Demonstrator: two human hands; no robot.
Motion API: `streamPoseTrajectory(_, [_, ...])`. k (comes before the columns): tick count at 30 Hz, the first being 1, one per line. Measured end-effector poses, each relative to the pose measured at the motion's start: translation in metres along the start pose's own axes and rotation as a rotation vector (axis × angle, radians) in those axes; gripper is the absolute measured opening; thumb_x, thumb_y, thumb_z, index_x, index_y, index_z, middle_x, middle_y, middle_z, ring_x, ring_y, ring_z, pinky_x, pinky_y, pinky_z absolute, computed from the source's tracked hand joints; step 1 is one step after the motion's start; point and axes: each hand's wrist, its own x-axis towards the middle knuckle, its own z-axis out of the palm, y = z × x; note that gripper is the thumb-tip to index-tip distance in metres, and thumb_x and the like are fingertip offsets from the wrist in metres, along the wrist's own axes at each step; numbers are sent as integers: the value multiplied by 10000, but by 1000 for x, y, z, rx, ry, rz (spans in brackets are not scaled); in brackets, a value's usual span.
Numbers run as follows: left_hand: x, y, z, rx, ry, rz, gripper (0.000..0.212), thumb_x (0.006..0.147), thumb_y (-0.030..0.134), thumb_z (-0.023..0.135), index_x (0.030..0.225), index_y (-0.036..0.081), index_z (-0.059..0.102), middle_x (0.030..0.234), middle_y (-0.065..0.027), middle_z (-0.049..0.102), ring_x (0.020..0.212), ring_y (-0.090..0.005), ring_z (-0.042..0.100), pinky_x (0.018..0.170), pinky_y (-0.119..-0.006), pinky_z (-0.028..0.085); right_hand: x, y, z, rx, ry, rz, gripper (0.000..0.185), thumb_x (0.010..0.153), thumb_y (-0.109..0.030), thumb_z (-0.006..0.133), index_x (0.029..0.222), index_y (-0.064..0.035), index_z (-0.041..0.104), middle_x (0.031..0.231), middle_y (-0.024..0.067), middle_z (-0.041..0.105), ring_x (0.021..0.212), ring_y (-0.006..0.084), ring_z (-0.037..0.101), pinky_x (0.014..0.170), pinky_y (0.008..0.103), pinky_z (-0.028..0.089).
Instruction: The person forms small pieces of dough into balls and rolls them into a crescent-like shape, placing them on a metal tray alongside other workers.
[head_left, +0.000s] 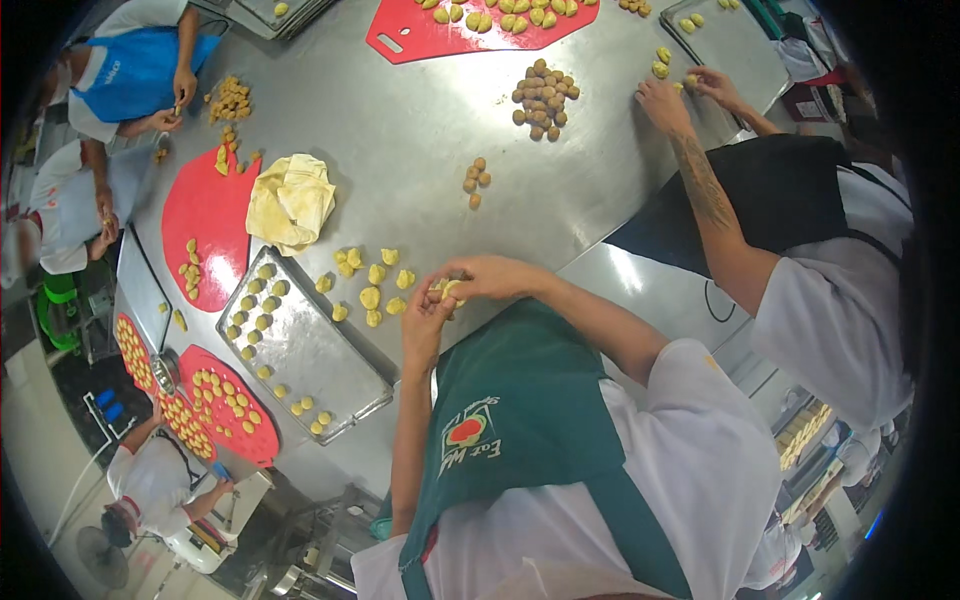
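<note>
Close in front of the green apron, at the steel table's edge, my left hand (426, 311) and my right hand (487, 277) meet around a small piece of yellow dough (450, 288). The fingers of both hands pinch it and partly hide it. Several yellow dough pieces (370, 298) lie on the steel just beside my left hand. Past them stands a metal baking tray (330, 375) with rows of small round dough balls. A few brown filling balls (475, 201) lie beyond my hands, and a larger heap of brown balls (541, 97) sits farther back.
A crumpled cream cloth (291, 202) touches a red mat (206, 225). Another red cutting board (450, 34) at the far side bears dough pieces. A co-worker's tattooed forearm (701, 180) reaches over the table on the right. Other people work on the left. More trays stand at the table's edges.
</note>
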Motion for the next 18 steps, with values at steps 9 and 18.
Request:
streamPoseTrajectory(9, [-4,-13,-16,-471,68,-6,175,1008,124,600,1152,23,594,1089,-81,661,957,-197,661,876,-352,574,49,29,-33,-839,910,-41,209,882,-161,701,1044,-46,636,975,171,639,900,376,624,795,478,511])
streamPoseTrajectory(18, [-9,-16,-50,-558,30,-46,194,1026,181,595,1137,22,604,1055,-93,684,948,-227,675,867,-378,575,22,-40,48,-155,399,-37,211,886,-187,715,987,-2,702,944,143,687,827,254,674,739,354,531])
